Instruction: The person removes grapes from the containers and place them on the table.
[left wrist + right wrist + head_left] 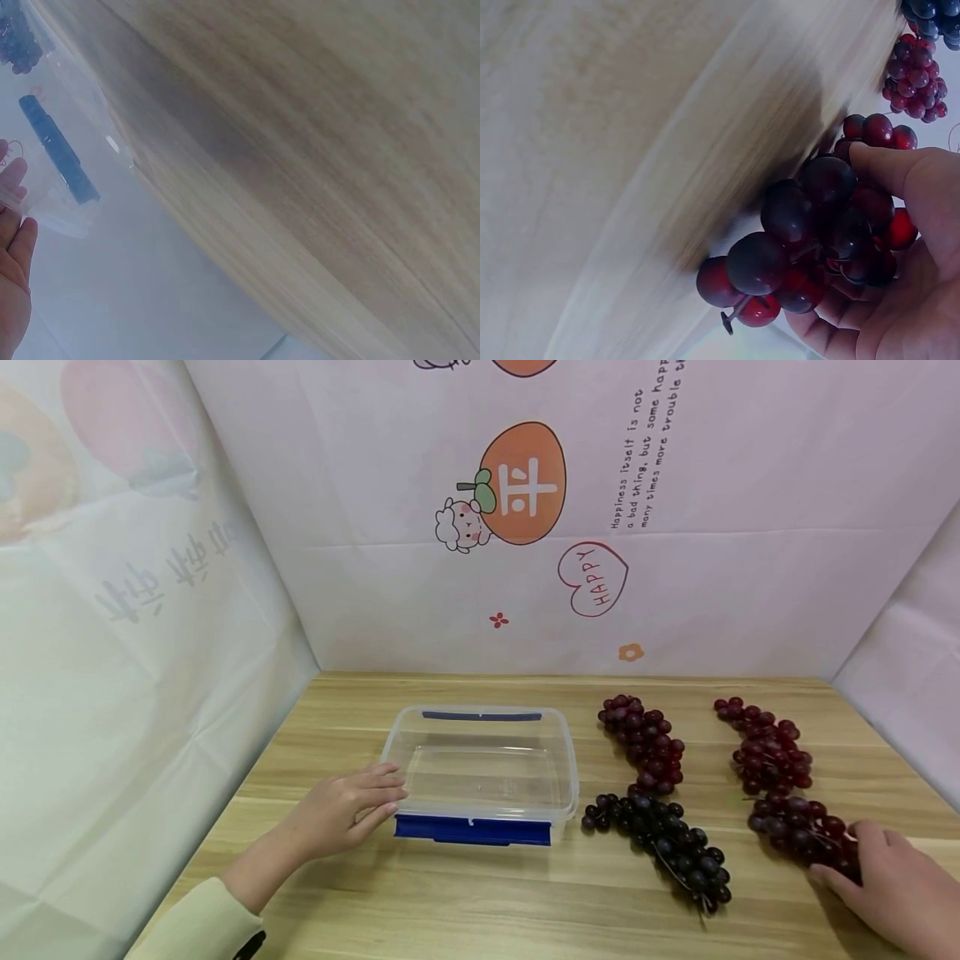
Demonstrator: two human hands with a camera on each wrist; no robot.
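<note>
A clear plastic food container [564, 752] with blue clips stands lidless on the wooden table. My left hand [351, 806] rests at its left side, its fairly straight fingers touching the rim. In the left wrist view the same hand [13, 259] shows only partly, beside the clear wall and a blue clip [60, 150]. With thumb and curled fingers my right hand [903, 881] grips the near end of a dark red bunch of grapes [798, 827]. The right wrist view shows these grapes [787, 232] between thumb and fingers, a short stem poking out.
Another red bunch of grapes [772, 752] lies just behind the gripped one. Right of the container are a red bunch [643, 739] and a black bunch [678, 847]. A printed white cloth [390, 593] rises behind the table [420, 902], with more white cloth at both sides.
</note>
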